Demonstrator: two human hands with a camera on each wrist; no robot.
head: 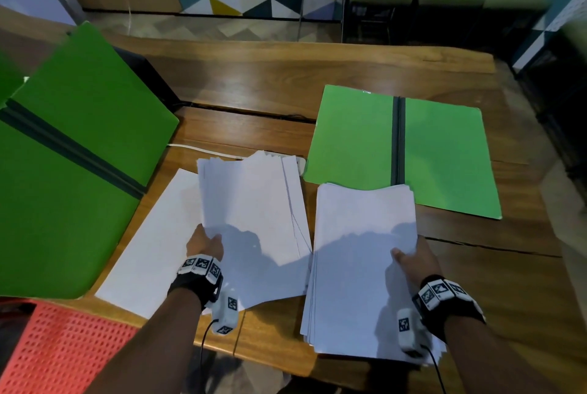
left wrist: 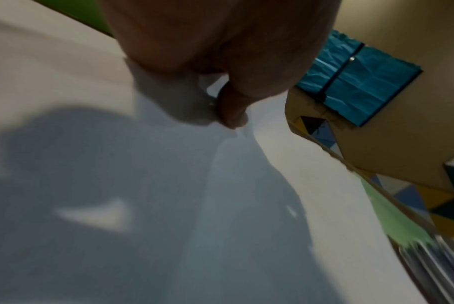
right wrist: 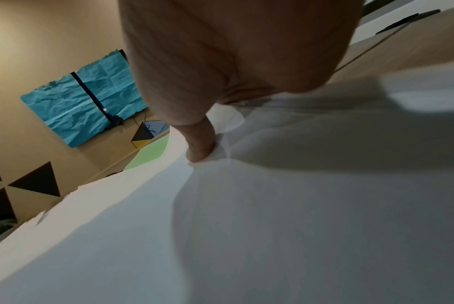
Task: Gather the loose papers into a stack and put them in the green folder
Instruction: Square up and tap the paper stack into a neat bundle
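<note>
My left hand grips the left edge of a bundle of white papers, lifted and tilted above the table. Its thumb presses on the top sheet. My right hand holds the right edge of a second, thicker stack of white papers, thumb on top. One single white sheet lies flat on the table under the left bundle. An open green folder with a dark spine lies flat behind the right stack, which overlaps its near edge.
A second, larger green folder lies open at the left, partly over the table edge. A red perforated plastic chair or crate is at lower left. A white cable runs across the wooden table. Stools stand beyond the far edge.
</note>
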